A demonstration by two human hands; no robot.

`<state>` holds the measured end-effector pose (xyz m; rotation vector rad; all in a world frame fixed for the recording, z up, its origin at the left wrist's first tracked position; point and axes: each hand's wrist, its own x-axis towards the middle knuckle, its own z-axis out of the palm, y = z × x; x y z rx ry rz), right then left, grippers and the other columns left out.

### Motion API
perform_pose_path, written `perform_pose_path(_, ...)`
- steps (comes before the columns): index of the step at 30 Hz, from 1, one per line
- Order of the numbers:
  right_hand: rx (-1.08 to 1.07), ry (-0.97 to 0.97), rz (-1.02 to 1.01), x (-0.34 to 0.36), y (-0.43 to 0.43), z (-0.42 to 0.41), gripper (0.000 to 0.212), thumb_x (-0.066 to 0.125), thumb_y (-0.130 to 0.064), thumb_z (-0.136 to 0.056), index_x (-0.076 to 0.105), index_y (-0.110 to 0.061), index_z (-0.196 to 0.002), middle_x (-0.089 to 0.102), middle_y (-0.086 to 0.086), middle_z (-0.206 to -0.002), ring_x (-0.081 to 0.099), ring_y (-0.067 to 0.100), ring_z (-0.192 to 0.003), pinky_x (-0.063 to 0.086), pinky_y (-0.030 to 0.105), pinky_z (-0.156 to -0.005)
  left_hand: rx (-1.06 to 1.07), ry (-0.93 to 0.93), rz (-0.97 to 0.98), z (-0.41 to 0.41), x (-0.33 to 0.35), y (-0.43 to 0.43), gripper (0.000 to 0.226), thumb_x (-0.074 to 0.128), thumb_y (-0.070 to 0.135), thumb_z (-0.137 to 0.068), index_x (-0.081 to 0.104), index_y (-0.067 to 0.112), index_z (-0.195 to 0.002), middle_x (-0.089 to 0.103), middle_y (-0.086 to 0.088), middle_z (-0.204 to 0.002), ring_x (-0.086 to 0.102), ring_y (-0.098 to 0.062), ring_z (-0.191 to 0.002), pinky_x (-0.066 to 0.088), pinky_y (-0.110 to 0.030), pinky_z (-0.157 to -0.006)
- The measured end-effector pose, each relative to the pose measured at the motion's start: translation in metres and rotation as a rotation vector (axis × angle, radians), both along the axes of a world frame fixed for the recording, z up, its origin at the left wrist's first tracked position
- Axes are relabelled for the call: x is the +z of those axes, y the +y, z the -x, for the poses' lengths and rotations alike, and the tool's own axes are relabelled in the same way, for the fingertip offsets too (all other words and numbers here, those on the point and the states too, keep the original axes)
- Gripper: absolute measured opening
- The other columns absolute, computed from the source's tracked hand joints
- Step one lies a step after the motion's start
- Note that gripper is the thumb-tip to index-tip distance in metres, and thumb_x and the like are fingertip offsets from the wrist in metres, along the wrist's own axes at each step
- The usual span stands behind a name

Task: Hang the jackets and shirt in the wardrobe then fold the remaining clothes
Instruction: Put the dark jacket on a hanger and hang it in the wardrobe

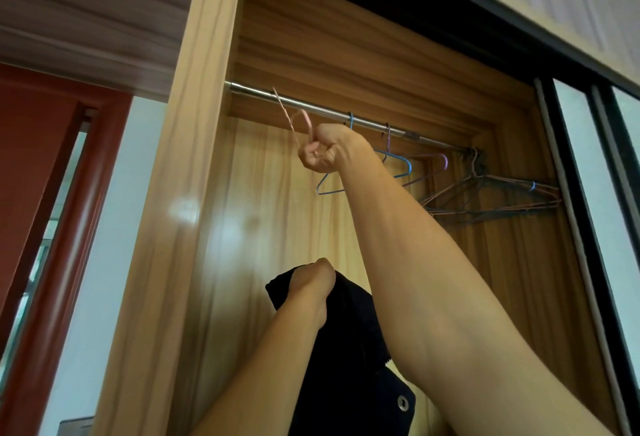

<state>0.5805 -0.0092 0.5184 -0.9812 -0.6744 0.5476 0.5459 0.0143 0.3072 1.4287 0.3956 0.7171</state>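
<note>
I look up into the open wooden wardrobe (pixel 194 193). A steel rail (pixel 311 108) runs across its top. My right hand (pixel 323 151) is raised just under the rail, closed on a pink wire hanger (pixel 289 117) whose hook lies against the rail. Lower down, my left hand (pixel 311 283) grips a black jacket (pixel 349 349) with a metal snap; the fingers are hidden in the cloth. Whether the jacket hangs on the pink hanger I cannot tell.
A blue hanger (pixel 398 165) and a purple hanger (pixel 440 160) hang on the rail behind my right wrist. Several bare wire hangers (pixel 491 196) bunch at the rail's right end. A sliding glass door (pixel 588 193) stands at right, a red door frame (pixel 69 228) at left.
</note>
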Motion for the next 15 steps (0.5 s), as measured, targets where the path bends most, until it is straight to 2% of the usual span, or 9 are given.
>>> perform_pose_path(1,0.014,0.012,0.056,0.000,0.000,-0.005,0.029,0.024,0.002,-0.091,0.043,-0.016,-0.078,0.032,0.000,-0.069,0.031,0.010,-0.029,0.020,0.014,-0.026,0.013,-0.009,0.002,-0.001,0.000,0.001,0.022,0.041,0.013,-0.093,0.060,0.006,-0.102,0.058,-0.007,-0.089,0.051,-0.020,-0.067,0.035,-0.026,-0.052)
perform_pose_path(3,0.100,0.038,0.101,0.001,0.002,-0.011,0.024,0.022,-0.006,-0.096,0.041,-0.017,-0.085,0.034,0.001,-0.069,0.032,0.012,-0.025,0.015,0.018,-0.024,0.025,-0.025,-0.001,0.000,0.001,0.001,0.021,0.042,0.013,-0.094,0.059,0.006,-0.101,0.057,-0.006,-0.085,0.050,-0.019,-0.066,0.034,-0.026,-0.051)
perform_pose_path(5,0.163,0.048,-0.001,0.005,0.006,-0.006,0.026,0.020,-0.005,-0.098,0.040,-0.013,-0.083,0.034,0.003,-0.065,0.034,0.014,-0.023,0.014,0.020,-0.022,0.018,-0.004,-0.014,0.003,0.002,0.000,0.018,0.041,0.013,-0.094,0.056,0.006,-0.099,0.055,-0.005,-0.082,0.048,-0.019,-0.066,0.034,-0.026,-0.052)
perform_pose_path(7,0.193,0.036,-0.117,0.010,0.005,0.002,0.027,0.019,0.006,-0.089,0.040,-0.008,-0.081,0.032,0.003,-0.069,0.033,0.013,-0.022,0.015,0.019,-0.022,0.011,0.008,-0.017,0.005,0.002,0.000,0.017,0.041,0.013,-0.094,0.056,0.006,-0.099,0.055,-0.006,-0.083,0.048,-0.019,-0.066,0.035,-0.026,-0.053)
perform_pose_path(9,0.219,0.029,-0.167,0.010,-0.004,0.006,0.021,0.023,0.008,-0.085,0.044,0.005,-0.086,0.036,0.008,-0.076,0.031,0.013,-0.021,0.017,0.016,-0.024,0.006,-0.003,-0.016,0.004,0.001,-0.001,0.023,0.042,0.015,-0.094,0.061,0.005,-0.103,0.059,-0.007,-0.089,0.053,-0.021,-0.071,0.039,-0.027,-0.056)
perform_pose_path(11,0.176,-0.027,-0.167,-0.001,-0.017,0.000,0.024,0.021,0.004,-0.096,0.044,0.011,-0.094,0.043,0.016,-0.082,0.032,0.010,-0.023,0.020,0.015,-0.025,0.021,-0.018,-0.015,0.005,-0.001,-0.004,0.028,0.042,0.020,-0.097,0.062,0.005,-0.110,0.062,-0.009,-0.095,0.058,-0.024,-0.080,0.048,-0.031,-0.065)
perform_pose_path(13,0.159,-0.079,-0.172,-0.025,-0.037,-0.010,0.029,0.016,0.005,-0.098,0.044,0.009,-0.106,0.046,0.020,-0.084,0.034,0.008,-0.025,0.022,0.015,-0.026,0.038,-0.034,-0.018,0.003,-0.007,-0.008,0.031,0.043,0.027,-0.099,0.060,0.005,-0.113,0.064,-0.012,-0.102,0.060,-0.027,-0.089,0.052,-0.036,-0.078)
perform_pose_path(15,0.187,-0.064,-0.165,-0.052,-0.063,-0.020,0.034,0.012,0.007,-0.098,0.045,0.011,-0.108,0.049,0.019,-0.084,0.035,0.006,-0.028,0.025,0.015,-0.028,0.016,-0.054,0.002,0.005,-0.012,-0.014,0.036,0.044,0.033,-0.100,0.060,0.005,-0.115,0.065,-0.013,-0.106,0.061,-0.028,-0.093,0.052,-0.037,-0.084)
